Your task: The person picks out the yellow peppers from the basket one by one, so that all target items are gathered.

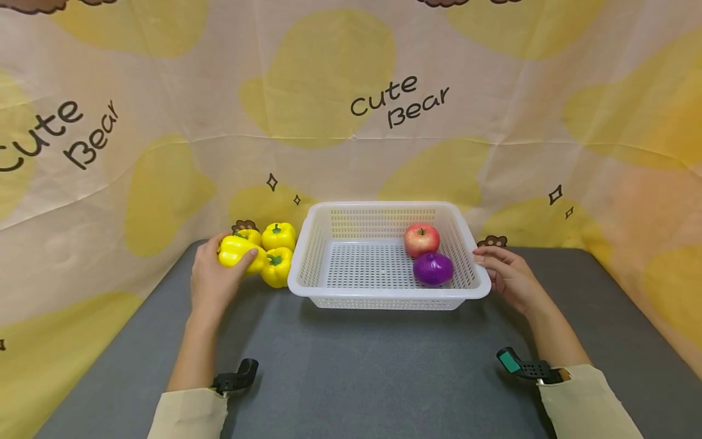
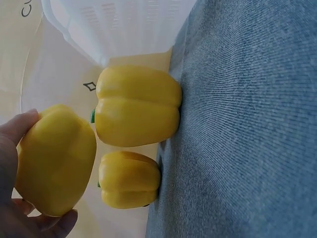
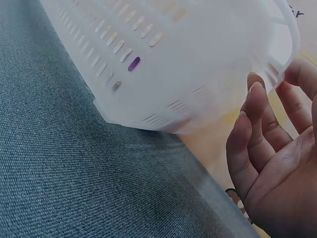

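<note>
My left hand (image 1: 214, 274) grips a yellow bell pepper (image 1: 236, 251), thumb on one side and fingers on the other. In the left wrist view this bell pepper (image 2: 57, 161) is held off the table. Other yellow bell peppers stand close by: one at the front (image 1: 276, 268), one at the back (image 1: 280, 235), and one partly hidden behind the held one (image 1: 251, 236). My right hand (image 1: 510, 277) holds the right rim of a white plastic basket (image 1: 384, 293) with its fingertips. Inside, toward the right, sit a red apple (image 1: 421, 239) and a shiny purple onion (image 1: 433, 269).
The basket rests on a dark grey table (image 1: 373, 372), right beside the peppers. A printed cloth (image 1: 329, 85) hangs behind the table's back edge. Black straps (image 1: 236, 378) are worn at both wrists.
</note>
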Tool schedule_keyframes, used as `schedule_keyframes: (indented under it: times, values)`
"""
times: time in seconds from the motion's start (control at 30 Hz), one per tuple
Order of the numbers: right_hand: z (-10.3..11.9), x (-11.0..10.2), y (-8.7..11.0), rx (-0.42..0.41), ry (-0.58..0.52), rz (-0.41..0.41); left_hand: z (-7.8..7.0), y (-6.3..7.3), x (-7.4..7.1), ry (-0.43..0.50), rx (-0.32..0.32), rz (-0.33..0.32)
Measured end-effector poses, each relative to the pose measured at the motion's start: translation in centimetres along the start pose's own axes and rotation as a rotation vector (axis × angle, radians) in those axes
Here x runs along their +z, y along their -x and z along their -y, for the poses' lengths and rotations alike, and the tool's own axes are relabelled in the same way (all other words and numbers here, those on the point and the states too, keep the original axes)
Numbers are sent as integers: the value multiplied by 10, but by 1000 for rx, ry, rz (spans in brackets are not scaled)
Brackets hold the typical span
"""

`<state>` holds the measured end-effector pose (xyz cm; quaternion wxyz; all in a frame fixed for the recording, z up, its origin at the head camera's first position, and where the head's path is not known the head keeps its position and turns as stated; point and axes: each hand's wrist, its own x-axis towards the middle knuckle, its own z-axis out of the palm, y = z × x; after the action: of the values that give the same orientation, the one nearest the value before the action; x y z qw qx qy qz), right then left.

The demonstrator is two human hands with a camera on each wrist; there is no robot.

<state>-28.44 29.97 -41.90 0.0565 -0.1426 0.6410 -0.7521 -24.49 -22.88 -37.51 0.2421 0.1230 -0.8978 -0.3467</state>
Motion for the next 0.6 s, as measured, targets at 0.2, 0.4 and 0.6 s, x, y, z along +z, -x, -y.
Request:
schedule_keyframes:
  times: [0.2,0.4,0.6]
  values:
    - [0,0,0,1,-7,3,2,-1,0,35,-6,-87]
    - [-1,0,-1,6,3,-1,5,-2,0,37,-37,-110]
    - [-1,-1,-1,13,-3,-8,11,-3,1,29,-44,-91]
